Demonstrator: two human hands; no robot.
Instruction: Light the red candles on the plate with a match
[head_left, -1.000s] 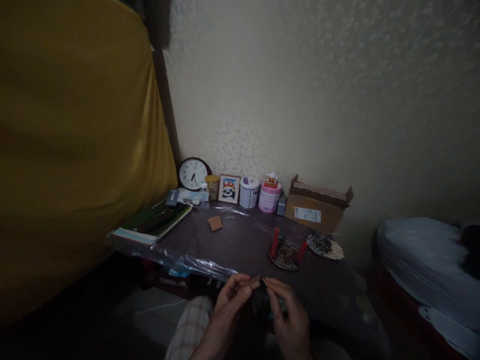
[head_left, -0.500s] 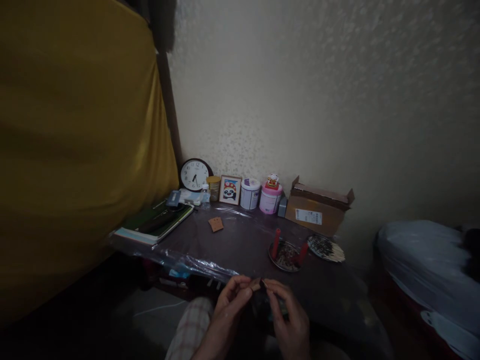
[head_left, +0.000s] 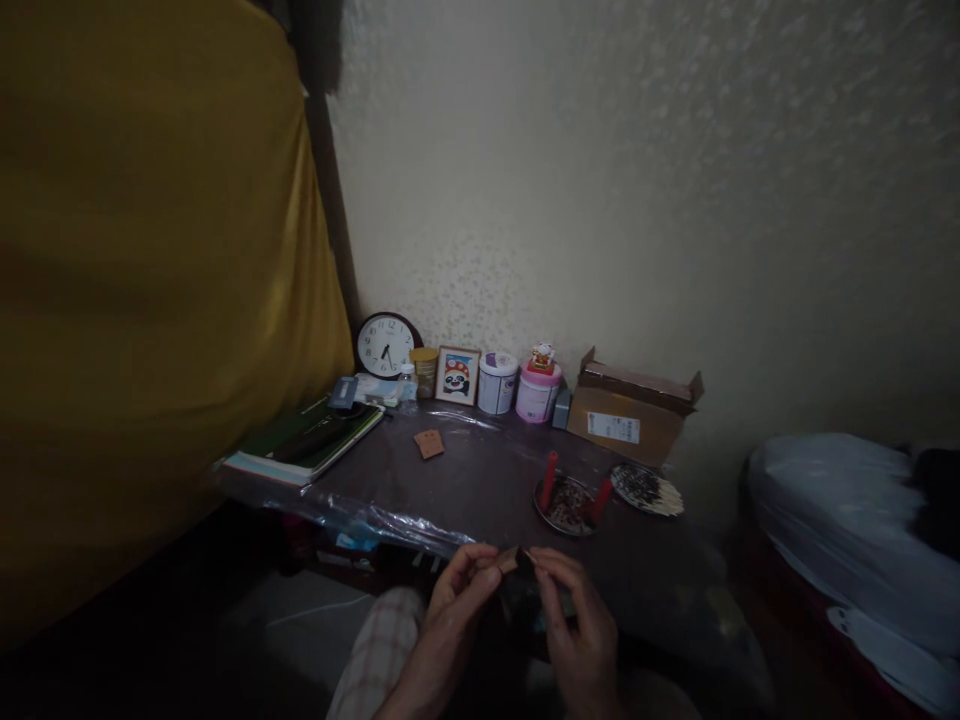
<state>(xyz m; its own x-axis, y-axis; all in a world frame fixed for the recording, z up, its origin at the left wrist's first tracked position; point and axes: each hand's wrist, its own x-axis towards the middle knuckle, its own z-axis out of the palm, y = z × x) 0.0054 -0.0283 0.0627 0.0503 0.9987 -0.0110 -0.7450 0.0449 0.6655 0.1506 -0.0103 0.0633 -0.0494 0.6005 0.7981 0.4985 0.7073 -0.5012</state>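
The left hand (head_left: 459, 600) pinches a small brown box (head_left: 508, 562) between thumb and fingers, and its grip is closed on the box's left end. The right hand (head_left: 576, 605) has thumb and forefinger closed on a thin, pale stick (head_left: 531, 557), its tip close to the box's dark side; whether they touch I cannot tell. Both hands are at the near edge of the tabletop (head_left: 480, 485), the box between them, with a checked knee (head_left: 382, 640) below.

The box looks like card: probably very light, fairly stiff along its edges but easily crushed, and not slippery. A light hold on its narrow sides should suit it, leaving the dark face free. The stick looks brittle and is likely best held short, near its tip.

Clear plastic covers the tabletop, glossy and creased along the near edge. Books (head_left: 300, 445) lie at the left edge; a brown card (head_left: 430, 444) lies nearer the middle. Along the far edge stand a clock (head_left: 385, 347), a framed picture (head_left: 457, 376), two tins (head_left: 497, 385) and an open carton (head_left: 626, 412). Toward the right edge, two red candles (head_left: 550, 480) stand on a plate (head_left: 564, 530), one leaning. The room is dim, with a patterned wall (head_left: 600, 200) behind and a yellow curtain (head_left: 165, 250) on the left.
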